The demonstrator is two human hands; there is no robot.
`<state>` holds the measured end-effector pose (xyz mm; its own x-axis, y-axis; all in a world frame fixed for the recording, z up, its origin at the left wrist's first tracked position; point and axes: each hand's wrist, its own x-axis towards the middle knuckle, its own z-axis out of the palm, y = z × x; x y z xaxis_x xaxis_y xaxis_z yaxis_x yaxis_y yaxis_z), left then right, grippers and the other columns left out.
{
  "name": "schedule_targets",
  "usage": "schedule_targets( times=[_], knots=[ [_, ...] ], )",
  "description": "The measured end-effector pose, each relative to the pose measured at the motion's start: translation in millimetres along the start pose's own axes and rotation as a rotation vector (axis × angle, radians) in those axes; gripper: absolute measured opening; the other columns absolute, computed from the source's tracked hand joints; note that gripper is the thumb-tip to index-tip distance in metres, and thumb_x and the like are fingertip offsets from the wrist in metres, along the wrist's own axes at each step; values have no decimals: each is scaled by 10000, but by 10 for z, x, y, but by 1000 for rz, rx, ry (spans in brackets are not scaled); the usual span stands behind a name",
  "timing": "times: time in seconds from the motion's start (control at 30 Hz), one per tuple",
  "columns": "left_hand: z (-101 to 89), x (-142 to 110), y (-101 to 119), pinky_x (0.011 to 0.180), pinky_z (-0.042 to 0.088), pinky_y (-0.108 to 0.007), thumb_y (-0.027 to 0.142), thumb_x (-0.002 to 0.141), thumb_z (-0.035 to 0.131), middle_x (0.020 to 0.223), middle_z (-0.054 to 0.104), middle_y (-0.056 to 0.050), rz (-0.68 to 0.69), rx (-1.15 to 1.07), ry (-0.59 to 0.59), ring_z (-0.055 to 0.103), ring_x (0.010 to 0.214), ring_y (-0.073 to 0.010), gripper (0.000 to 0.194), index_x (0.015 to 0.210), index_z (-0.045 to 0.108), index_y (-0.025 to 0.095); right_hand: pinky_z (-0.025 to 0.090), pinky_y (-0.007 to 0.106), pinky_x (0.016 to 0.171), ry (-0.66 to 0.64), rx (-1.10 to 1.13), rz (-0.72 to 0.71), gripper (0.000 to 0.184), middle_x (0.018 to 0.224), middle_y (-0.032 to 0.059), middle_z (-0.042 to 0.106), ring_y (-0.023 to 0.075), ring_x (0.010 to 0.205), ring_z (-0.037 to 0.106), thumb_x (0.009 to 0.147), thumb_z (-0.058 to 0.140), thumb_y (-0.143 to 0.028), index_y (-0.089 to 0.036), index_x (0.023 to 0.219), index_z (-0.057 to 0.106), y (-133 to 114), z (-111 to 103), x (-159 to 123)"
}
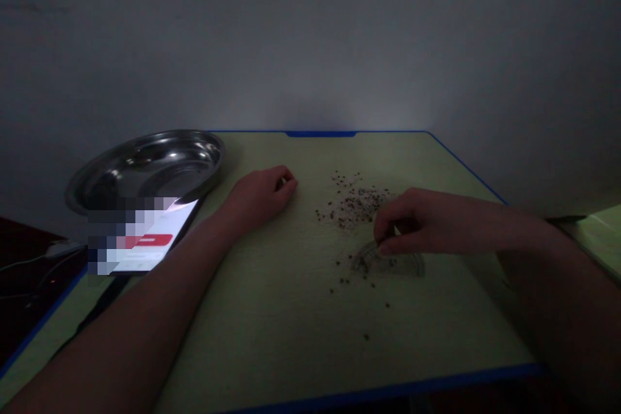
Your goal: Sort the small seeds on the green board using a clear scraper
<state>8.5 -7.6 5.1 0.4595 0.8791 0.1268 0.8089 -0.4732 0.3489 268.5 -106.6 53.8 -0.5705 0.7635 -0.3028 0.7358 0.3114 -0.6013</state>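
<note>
Small dark grains (356, 206), like seeds or peppercorns, lie scattered across the pale table. My right hand (407, 221) hovers at their near right side, thumb and fingers pinched together. Whatever sits between those fingertips is hidden or too small to name. Below the fingertips lies a clear half-round piece (416, 265) with fine markings, resembling a protractor, with several grains in or under it. I cannot tell whether my thumb touches its edge. Left of the grains, my left hand (262, 195) rests on the table with fingers curled in; nothing shows in it.
A shiny steel basin (145, 162) stands at the back left. Beside it, near my left forearm, lies a lit phone or tablet screen (160, 239), partly blurred out. The table (272, 336) has a blue edge and meets a grey wall. Cables (53, 259) hang at left.
</note>
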Motion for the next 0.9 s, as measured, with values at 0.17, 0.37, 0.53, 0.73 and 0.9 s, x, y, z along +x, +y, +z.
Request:
schedule_targets(
  times=[0.17, 0.37, 0.53, 0.73, 0.9],
  knots=[
    [0, 6, 10, 634, 391, -302, 409, 872, 426, 879, 703, -74, -12, 14, -11, 600, 725, -194, 327, 957, 655, 192, 409, 244, 551, -37, 24, 5, 189, 693, -31, 636, 124, 615, 547, 844, 631, -381, -207, 806, 694, 33, -15, -2],
    [15, 16, -3, 630, 385, -305, 422, 873, 420, 883, 702, -77, -5, 8, -10, 592, 711, -190, 346, 973, 653, 186, 404, 234, 530, -87, 14, 20, 167, 667, -33, 637, 116, 585, 541, 821, 655, -363, -207, 809, 713, 4, 25, -11],
    [36, 25, -31, 650, 396, -310, 413, 875, 407, 893, 701, -76, 10, 13, 1, 598, 739, -195, 347, 963, 653, 184, 406, 236, 531, -89, 27, 29, 235, 673, -36, 637, 120, 591, 545, 816, 658, -443, -214, 812, 713, 49, -25, -55],
    [23, 19, -13, 642, 390, -311, 412, 874, 417, 880, 700, -77, 5, 19, 2, 598, 729, -197, 345, 965, 654, 179, 405, 233, 534, -61, 14, 53, 220, 674, -41, 623, 116, 603, 531, 822, 654, -415, -202, 782, 693, 114, -70, -39],
    [21, 23, -5, 644, 390, -311, 415, 871, 419, 890, 700, -80, 2, 21, -4, 597, 733, -198, 355, 981, 659, 178, 414, 222, 537, -86, 6, 20, 215, 675, -48, 646, 108, 595, 549, 826, 656, -428, -222, 810, 714, 58, -37, -58]
  ],
)
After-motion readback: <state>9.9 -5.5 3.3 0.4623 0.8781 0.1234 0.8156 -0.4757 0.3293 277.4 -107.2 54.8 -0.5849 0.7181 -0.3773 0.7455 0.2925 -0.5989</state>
